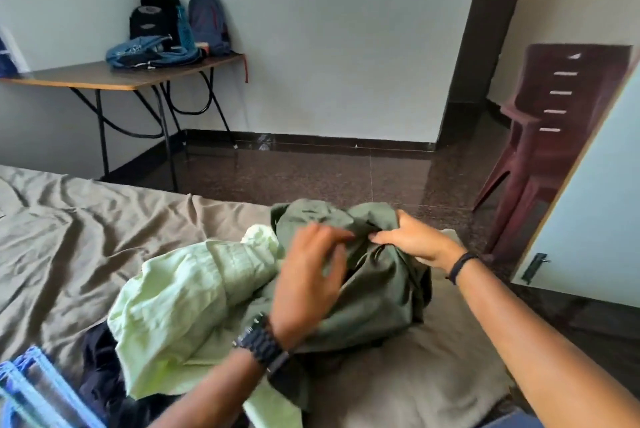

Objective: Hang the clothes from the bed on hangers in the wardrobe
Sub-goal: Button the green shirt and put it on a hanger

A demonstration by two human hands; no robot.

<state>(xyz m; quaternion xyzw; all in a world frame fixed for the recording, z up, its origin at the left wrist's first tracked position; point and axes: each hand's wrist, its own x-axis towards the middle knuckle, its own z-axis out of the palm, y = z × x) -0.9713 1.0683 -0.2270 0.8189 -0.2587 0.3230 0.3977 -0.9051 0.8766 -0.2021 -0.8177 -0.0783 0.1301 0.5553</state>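
Observation:
A dark green garment [377, 285] lies bunched on the bed [69, 230] near its right edge. My right hand [412, 240] grips a fold at the top of the garment. My left hand [311, 275] hovers over the same garment with fingers spread and blurred; whether it touches the cloth I cannot tell. A pale green garment [187, 303] lies crumpled to the left, partly under the dark green one. A dark navy garment [100, 372] sits below it. Blue hangers [31, 393] lie stacked at the bottom left corner.
A folding table [114, 76] with several bags [166, 32] stands against the far wall. Stacked maroon plastic chairs [550, 136] stand at the right on the dark floor. A pale door panel [602, 206] with a latch leans in from the right edge.

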